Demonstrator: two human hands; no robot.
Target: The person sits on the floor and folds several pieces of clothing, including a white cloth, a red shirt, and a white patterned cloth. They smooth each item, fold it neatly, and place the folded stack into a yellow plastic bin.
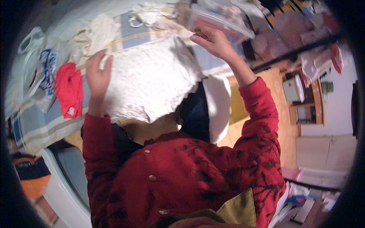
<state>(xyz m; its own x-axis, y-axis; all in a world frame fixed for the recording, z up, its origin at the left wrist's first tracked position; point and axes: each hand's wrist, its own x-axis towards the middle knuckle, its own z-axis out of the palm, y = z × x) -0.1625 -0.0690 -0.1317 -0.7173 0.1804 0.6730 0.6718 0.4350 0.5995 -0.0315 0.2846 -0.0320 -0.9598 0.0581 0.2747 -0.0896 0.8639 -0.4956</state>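
Note:
A white textured cloth [151,77], perhaps a garment, lies spread over the front edge of a striped bed cover [134,40] and hangs towards my lap. My left hand [98,72] is at its left edge, thumb and fingers apart; whether it touches the cloth is unclear. My right hand [212,41] is raised beyond the cloth's upper right corner, beside a clear plastic box [225,20]. Its thumb and fingers are bent towards each other, and blur hides whether anything is between them. A folded red cloth item [69,89] lies left of my left hand.
Cream garments [104,31] and white straps [145,14] lie at the back. A printed plastic bag [47,71] is at the left. A white-rimmed tub [61,185] stands lower left, near an orange and black bag [32,176]. A small wooden table [316,105] stands far right.

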